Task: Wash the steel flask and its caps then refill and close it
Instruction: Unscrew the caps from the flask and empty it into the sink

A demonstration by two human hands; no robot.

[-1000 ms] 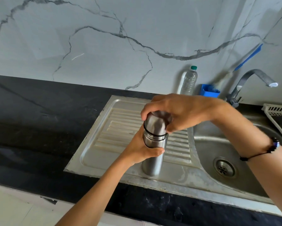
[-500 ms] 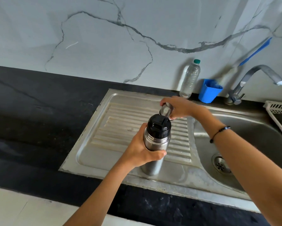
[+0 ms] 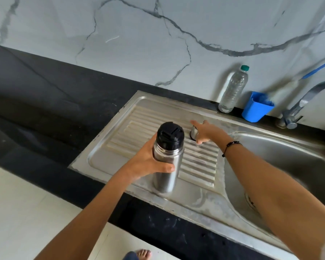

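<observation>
Head view only. Steel flask (image 3: pixel 167 166) stands upright on the ribbed drainboard (image 3: pixel 199 162), the left hand (image 3: pixel 148 162) curled round its upper body just under the black inner cap (image 3: pixel 170 136), likely to steady it while the caps come off. Beyond that hand and toward the wall, the right hand (image 3: pixel 205 131) rests with fingers spread over the steel outer cap (image 3: pixel 194 131), which sits on the drainboard; whether it grips or merely touches the cap I cannot tell. Parking the cap there keeps it draining and within reach. Right of that hand lies the sink basin (image 3: pixel 289 158), with the tap (image 3: pixel 304 102) beyond it. A plastic bottle (image 3: pixel 233 91) and blue cup (image 3: pixel 256 107) stand on the worktop (image 3: pixel 45 109) against the wall.
</observation>
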